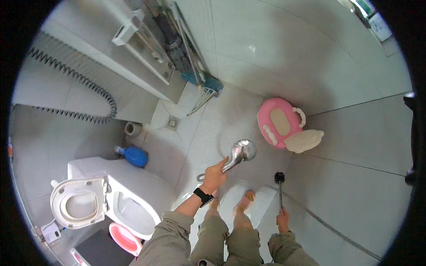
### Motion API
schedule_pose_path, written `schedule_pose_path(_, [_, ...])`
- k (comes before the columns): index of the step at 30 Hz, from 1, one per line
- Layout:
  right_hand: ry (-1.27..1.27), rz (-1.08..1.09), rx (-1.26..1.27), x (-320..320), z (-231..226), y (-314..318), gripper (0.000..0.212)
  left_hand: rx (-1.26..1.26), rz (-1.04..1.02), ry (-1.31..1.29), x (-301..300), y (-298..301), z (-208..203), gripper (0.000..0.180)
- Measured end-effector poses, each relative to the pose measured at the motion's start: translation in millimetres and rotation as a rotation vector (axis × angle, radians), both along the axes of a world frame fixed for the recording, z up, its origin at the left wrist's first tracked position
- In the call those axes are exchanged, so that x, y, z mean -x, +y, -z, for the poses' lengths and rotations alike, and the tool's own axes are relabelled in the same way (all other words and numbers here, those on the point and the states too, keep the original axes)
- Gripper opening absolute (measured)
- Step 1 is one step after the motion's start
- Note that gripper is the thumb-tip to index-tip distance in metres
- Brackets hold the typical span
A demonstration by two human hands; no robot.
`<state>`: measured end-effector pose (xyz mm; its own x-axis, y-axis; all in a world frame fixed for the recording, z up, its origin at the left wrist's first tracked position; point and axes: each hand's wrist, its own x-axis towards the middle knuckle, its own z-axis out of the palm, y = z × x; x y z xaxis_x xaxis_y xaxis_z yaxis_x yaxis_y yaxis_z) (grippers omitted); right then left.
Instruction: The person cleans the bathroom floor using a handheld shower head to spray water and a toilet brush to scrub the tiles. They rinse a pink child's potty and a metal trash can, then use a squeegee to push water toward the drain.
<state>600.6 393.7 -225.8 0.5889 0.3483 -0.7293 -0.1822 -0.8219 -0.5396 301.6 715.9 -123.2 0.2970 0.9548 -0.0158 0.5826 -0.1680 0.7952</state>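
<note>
— Head view first: what do the hands have?

— Low in the middle of the frame, the left hand [214, 174] is clamped around the handle of a chrome shower head [241, 153], whose round face sits just above the hand, over the pale floor [208, 128]. A black wristband [203, 196] shows on that wrist.

— And the other one?

— Lower right of centre, the right hand [282, 219] is closed on the thin stem of a toilet brush [279, 186]; its dark bristle end points up the frame, near the wall's foot. The hands are well apart, with the person's feet between them.

— What lies around?

— An open toilet [102, 199] at lower left, a blue bottle [135, 156] just above it, a coiled hose [84, 82] at upper left, a floor drain [172, 123] near centre, and a pink child seat [282, 122] right of centre against the tiled wall.
</note>
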Motion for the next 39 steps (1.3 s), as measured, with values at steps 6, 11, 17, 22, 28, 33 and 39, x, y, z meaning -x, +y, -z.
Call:
schedule_pose_path(6, [0.49, 0.365, -0.217, 14, -79, 9, 0.027, -0.014, 0.146, 0.109, 26, -82, -71, 0.04])
schedule_pose_path(11, [0.804, 0.878, -0.224, 25, -104, 5, 0.019, 0.045, 0.107, -0.008, 54, -110, -124, 0.041])
schedule_pose_path(17, [0.881, 1.011, -0.173, 36, -170, -15, 0.027, -0.052, 0.099, 0.052, 73, -79, -164, 0.029])
schedule_pose_path(22, [1.309, 0.906, -0.257, 63, -271, 6, 0.027, -0.064, 0.153, 0.044, 87, -87, -182, 0.019])
schedule_pose_path(28, [1.546, 0.576, -0.422, 101, -334, 80, 0.02, -0.034, 0.183, -0.011, 72, -119, -194, 0.017])
schedule_pose_path(33, [1.648, 0.448, -0.475, 101, -342, 82, 0.018, -0.115, 0.095, 0.068, 67, -151, -200, 0.014])
schedule_pose_path(39, [1.673, 0.392, -0.428, 89, -340, 53, 0.016, -0.167, 0.024, 0.07, 71, -187, -190, 0.009])
